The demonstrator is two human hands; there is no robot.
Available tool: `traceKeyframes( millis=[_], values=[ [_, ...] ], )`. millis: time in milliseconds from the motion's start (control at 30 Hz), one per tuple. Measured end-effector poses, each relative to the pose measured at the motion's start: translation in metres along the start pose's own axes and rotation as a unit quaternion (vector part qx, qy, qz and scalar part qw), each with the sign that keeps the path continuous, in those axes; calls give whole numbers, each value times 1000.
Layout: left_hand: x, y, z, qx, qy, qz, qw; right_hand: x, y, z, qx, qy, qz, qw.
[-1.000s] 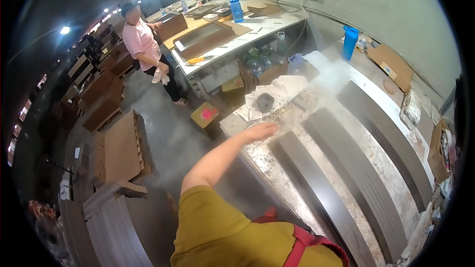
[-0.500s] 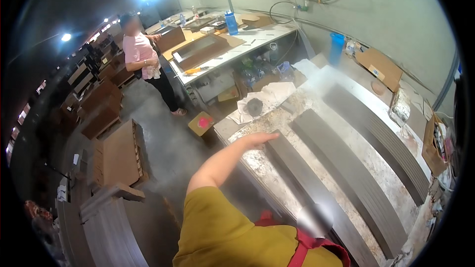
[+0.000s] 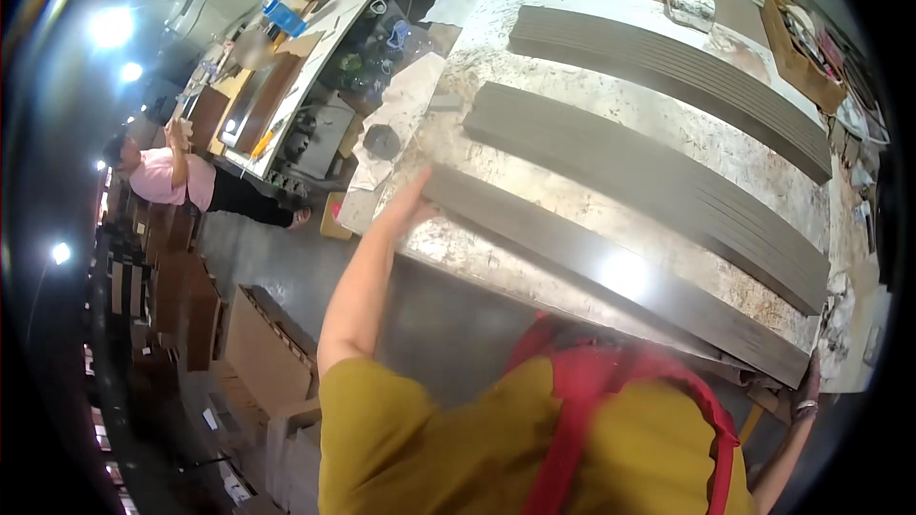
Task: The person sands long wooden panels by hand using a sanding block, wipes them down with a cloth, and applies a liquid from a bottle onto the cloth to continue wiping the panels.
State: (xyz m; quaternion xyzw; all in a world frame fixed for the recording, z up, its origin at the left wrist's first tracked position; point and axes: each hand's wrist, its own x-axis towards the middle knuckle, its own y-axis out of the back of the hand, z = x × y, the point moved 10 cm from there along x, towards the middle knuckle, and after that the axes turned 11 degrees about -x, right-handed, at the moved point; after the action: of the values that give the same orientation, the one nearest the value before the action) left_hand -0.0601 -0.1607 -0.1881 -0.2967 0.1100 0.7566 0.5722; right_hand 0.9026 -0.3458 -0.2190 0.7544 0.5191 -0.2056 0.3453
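Along the near edge of the worktable point(image 3: 477, 253) lies a long grey board point(image 3: 563, 238), slanting from upper left to lower right. At its left end my left hand point(image 3: 414, 206) is closed round the corner, fingers partly tucked behind. My right hand point(image 3: 811, 386), small and shaded, is at the board's right end, with its fingers hard to make out. Beyond it a second long grey piece point(image 3: 592, 153) runs nearly parallel, its right part lined like stacked strips. Farther back sits a third, clearly layered stack of grey strips point(image 3: 658, 67).
A dark round object point(image 3: 382, 141) rests on white paper at the table's left corner. An open cardboard box point(image 3: 806, 57) stands at the far right. To the left, a person in a pink top point(image 3: 167, 175) stands by another workbench point(image 3: 301, 72). Cardboard point(image 3: 267, 348) is on the floor side.
My view has turned and shifted toward the right. My right hand has come into view at the board's right end. My left hand now wraps the board's left end instead of lying stretched over it.
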Motion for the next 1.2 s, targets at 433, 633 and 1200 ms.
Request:
traceKeyframes(
  millis=[433,633,1200],
  values=[
    [-7,-92,113,531,-354,21,770,-14,21,-13,28,27,93,995],
    [-40,-309,56,589,-527,-188,583,-17,17,-111,-200,178,171,948],
    [-53,-386,-16,695,-424,-231,533,-40,-193,-229,-605,441,113,654]
  ],
)
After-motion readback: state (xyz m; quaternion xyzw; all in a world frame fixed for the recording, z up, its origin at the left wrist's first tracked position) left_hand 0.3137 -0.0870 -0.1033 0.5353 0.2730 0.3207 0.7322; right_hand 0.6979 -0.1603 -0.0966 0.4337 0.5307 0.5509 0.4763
